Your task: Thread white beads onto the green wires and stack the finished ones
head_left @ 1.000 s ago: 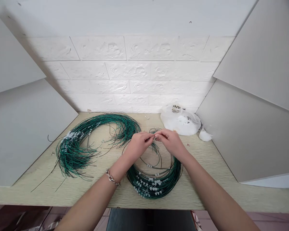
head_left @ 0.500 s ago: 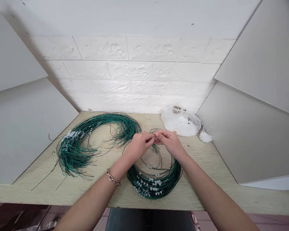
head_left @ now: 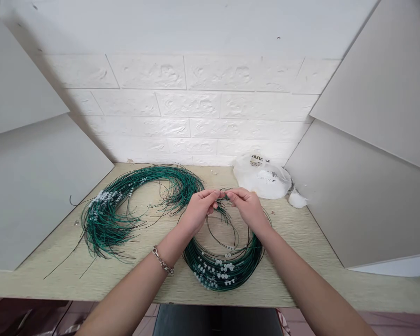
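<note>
Above the back of a coil of dark green cords with white beads (head_left: 220, 273), my left hand (head_left: 201, 207) and my right hand (head_left: 245, 205) face each other, fingertips a small gap apart. Both hands are pinched on thin cord, though the cord is hard to make out between the fingertips. Loose cord ends hang below them inside the coil. To the left lies a curved bundle of green cords (head_left: 154, 175) with white beads clustered near its left bend and frayed ends.
A clear plastic bag of white beads (head_left: 261, 179) sits at the back right, beside a smaller white bag (head_left: 297, 198). Grey panels (head_left: 45, 186) flank the wooden table (head_left: 322, 284) at both sides. A white brick-pattern wall (head_left: 203, 102) stands behind.
My fingertips have drawn slightly apart, leaving a small gap between the hands. My left hand has turned, its lower fingers now curled into view. The bundle and bags lie as before.
</note>
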Available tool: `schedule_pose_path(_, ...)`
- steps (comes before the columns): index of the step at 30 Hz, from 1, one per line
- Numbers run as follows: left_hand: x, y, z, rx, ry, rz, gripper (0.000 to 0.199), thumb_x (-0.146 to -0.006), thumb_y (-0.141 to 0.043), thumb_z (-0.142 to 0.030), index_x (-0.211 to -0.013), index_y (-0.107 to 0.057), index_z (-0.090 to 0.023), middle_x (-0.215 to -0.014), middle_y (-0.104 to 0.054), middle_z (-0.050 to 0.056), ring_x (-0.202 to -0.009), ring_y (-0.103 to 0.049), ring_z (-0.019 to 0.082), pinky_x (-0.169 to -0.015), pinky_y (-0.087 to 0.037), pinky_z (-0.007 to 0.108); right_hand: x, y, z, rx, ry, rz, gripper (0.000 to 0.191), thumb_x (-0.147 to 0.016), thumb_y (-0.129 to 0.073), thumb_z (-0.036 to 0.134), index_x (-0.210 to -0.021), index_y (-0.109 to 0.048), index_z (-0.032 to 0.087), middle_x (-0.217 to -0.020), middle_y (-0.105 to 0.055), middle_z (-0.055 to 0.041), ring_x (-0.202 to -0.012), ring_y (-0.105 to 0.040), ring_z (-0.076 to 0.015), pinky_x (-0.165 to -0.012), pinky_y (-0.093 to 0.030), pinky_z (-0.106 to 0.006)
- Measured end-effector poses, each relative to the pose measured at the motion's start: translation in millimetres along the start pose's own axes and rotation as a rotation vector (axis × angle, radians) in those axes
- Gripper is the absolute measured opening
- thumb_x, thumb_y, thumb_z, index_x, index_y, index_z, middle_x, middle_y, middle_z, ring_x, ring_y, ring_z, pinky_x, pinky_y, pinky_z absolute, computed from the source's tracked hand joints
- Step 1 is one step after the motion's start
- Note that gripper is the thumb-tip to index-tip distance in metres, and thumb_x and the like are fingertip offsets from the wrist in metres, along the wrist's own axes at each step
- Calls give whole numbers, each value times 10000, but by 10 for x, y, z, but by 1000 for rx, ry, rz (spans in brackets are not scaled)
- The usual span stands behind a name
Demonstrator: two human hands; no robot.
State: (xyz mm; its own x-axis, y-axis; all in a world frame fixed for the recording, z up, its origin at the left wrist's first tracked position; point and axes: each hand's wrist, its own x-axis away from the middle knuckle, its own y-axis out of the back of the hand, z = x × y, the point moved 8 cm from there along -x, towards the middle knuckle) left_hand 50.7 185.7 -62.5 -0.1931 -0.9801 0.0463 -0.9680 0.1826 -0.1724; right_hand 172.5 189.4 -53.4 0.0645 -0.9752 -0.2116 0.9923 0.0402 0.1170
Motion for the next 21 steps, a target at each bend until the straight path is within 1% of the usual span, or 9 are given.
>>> schedule_pose_path(1, -2, -15, 42, 96, 46, 18, 274, -678, -576, -345, -803, -624, -107, -798, -600, 66, -480, -368, 27, -380, -213, 153, 13, 15, 86, 92, 90, -29, 179, -729, -531, 293, -779, -651, 171, -806, -617, -45, -769, -545, -150, -701, -430, -289)
schedule_pose_path(3, 3, -57, 98, 222, 113, 63, 239, -663, -604, -311, -789, -625, -109, -813, -595, 66, -507, -397, 21, -378, -218, 135, 53, 14, 227, 218, 237, -66, 167, -750, -508, 253, -782, -654, 179, -810, -607, -44, -789, -545, -148, -731, -421, -284)
schedule_pose_path(6, 17, -85, 144, 319, 174, 86, 195, -652, -623, -270, -766, -628, -111, -772, -589, 49, -534, -437, 20, -386, -248, 121, 95, -30, 322, 366, 340, -70, 168, -763, -491, 223, -797, -653, 190, -814, -596, -45, -787, -544, -146, -724, -420, -276)
schedule_pose_path(8, 20, -82, 164, 342, 197, 74, 180, -650, -626, -252, -759, -628, -109, -755, -590, 44, -533, -449, 20, -383, -256, 119, 102, -54, 338, 426, 364, -62, 166, -766, -489, 217, -800, -650, 200, -815, -597, -43, -791, -543, -148, -728, -419, -280)
schedule_pose_path(10, 19, -79, 171, 345, 202, 63, 177, -653, -623, -248, -759, -625, -107, -753, -595, 46, -525, -454, 21, -374, -256, 120, 101, -61, 335, 430, 369, -57, 161, -767, -487, 216, -801, -644, 208, -817, -599, -39, -791, -545, -149, -729, -420, -283)
schedule_pose_path(13, 14, -82, 168, 345, 192, 66, 175, -659, -617, -250, -755, -618, -104, -738, -590, 43, -520, -460, 21, -364, -253, 119, 101, -48, 315, 419, 359, -69, 137, -764, -497, 232, -811, -623, 205, -803, -600, -35, -765, -543, -148, -667, -432, -270)
schedule_pose_path(15, 9, -83, 172, 358, 193, 71, 162, -658, -618, -244, -738, -612, -103, -703, -576, 31, -515, -455, 19, -363, -253, 116, 108, -42, 311, 450, 367, -76, 123, -768, -495, 245, -788, -609, 204, -771, -596, -32, -737, -537, -149, -643, -430, -269)
schedule_pose_path(18, -3, -64, 191, 370, 204, 62, 153, -653, -619, -233, -730, -606, -101, -667, -555, 19, -504, -444, 16, -361, -250, 114, 125, -81, 337, 537, 435, -30, 142, -783, -474, 254, -760, -607, 211, -778, -594, -38, -753, -532, -158, -704, -418, -293)
schedule_pose_path(21, -22, -33, 203, 352, 202, 47, 163, -654, -615, -240, -739, -605, -100, -690, -563, 28, -499, -435, 15, -355, -242, 114, 125, -130, 348, 572, 472, 51, 170, -795, -448, 239, -800, -616, 213, -837, -600, -49, -807, -528, -164, -758, -405, -306)
